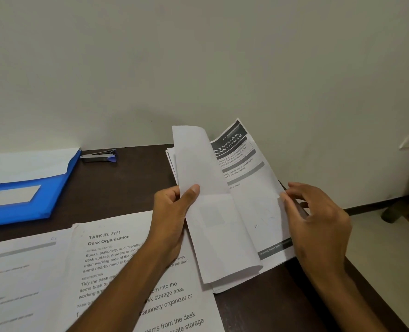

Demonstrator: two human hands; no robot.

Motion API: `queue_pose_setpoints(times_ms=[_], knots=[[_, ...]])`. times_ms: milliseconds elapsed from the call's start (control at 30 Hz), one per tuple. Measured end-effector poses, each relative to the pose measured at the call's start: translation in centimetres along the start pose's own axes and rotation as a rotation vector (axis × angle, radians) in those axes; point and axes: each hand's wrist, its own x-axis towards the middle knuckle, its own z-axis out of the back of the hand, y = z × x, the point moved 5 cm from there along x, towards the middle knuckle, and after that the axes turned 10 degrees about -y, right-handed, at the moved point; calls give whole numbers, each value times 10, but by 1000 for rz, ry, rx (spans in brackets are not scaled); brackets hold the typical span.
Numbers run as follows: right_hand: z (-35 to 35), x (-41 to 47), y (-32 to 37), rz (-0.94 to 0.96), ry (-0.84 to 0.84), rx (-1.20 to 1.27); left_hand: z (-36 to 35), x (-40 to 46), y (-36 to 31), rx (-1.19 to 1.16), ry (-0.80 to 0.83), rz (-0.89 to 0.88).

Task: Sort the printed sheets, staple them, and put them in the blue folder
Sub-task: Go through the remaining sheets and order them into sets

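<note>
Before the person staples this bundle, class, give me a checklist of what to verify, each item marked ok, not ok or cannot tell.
1. Left hand grips the folded-back sheet: ok.
2. Right hand holds the right edge of the washing machine sheet: ok.
3. Bundle squared and closed for stapling: not ok, the top sheet is turned back.
4. Stapler within sight at the desk's back edge: ok, neither hand on it.
5. Blue folder ready on the desk: ok, lying at left.
6. Page order correct: cannot tell.
</note>
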Motion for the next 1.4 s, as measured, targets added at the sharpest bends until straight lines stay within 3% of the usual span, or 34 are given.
queue_pose_setpoints(times_ms=[300, 533, 667, 767, 833, 933, 1000, 1100, 1200, 1400], knots=[[11, -25, 79, 493, -35, 75, -2, -1, -1, 18, -10, -30], [-5, -45, 106, 628, 161, 157, -7, -6, -6, -114, 20, 22], [-11, -50, 111, 665, 358, 237, -5, -6, -4, -112, 20, 40], [-7, -44, 101, 508, 448, 426, -1, -3, -1, -107, 20, 36], [0, -25, 79, 258, 317, 477, -1, -4, -2, -153, 24, 67], [9, 9, 26, -84, 53, 259, 2, -3, -3, -195, 21, 98], [9, 21, -12, -299, 3, 166, 3, -3, -4, -223, 34, 114], [-4, 17, -44, -615, 212, 346, 2, -6, -6, -248, 66, 137], [-15, 6, -37, -685, 441, 432, 2, -8, -7, -251, 73, 142], [-16, 5, -31, -766, 465, 603, 3, -6, -5, -242, 75, 147]])
